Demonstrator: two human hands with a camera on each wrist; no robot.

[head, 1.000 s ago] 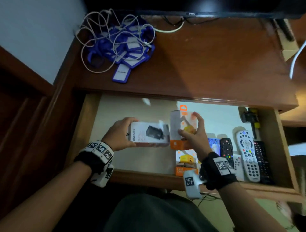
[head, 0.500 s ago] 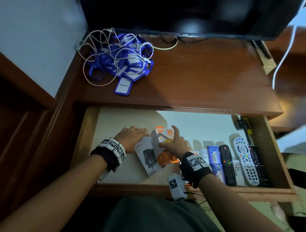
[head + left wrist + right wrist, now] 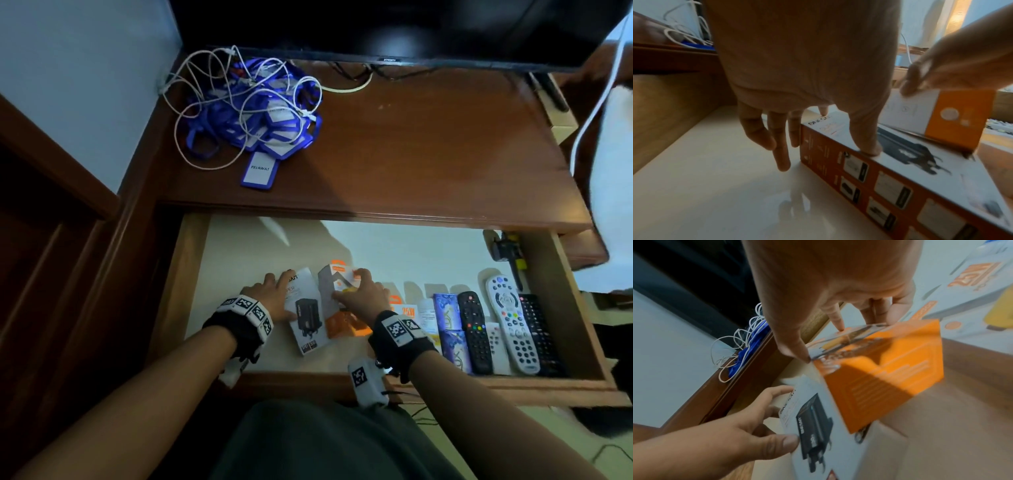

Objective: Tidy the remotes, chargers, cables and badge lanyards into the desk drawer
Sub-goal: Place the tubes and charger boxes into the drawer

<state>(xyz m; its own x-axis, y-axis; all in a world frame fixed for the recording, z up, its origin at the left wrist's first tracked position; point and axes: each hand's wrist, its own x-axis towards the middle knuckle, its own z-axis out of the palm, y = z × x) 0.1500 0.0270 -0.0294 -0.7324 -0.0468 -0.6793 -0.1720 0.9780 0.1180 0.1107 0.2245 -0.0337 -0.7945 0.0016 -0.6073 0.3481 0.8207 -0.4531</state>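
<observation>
The drawer (image 3: 308, 380) stands pulled out under the desk top. My left hand (image 3: 274, 291) grips the far end of a white charger box (image 3: 306, 315) that lies flat on the drawer floor, thumb (image 3: 869, 149) on its top face. My right hand (image 3: 356, 291) pinches an orange and white charger box (image 3: 346, 322), tilted with one edge resting on the white box (image 3: 818, 426). On the desk's back left lies a heap of blue badge lanyards (image 3: 274, 116) tangled with white cable (image 3: 205, 106).
The drawer's right side holds a black remote (image 3: 474, 329), a white remote (image 3: 512, 322), another black remote (image 3: 539, 329), blue boxes (image 3: 448, 318) and a 25W charger box (image 3: 407, 313). A black and yellow tool (image 3: 510, 253) lies at the back right. A TV (image 3: 376, 27) stands behind.
Both hands came down with their boxes to the drawer floor. The white box turned from crosswise to lengthwise, and the orange box now leans on it.
</observation>
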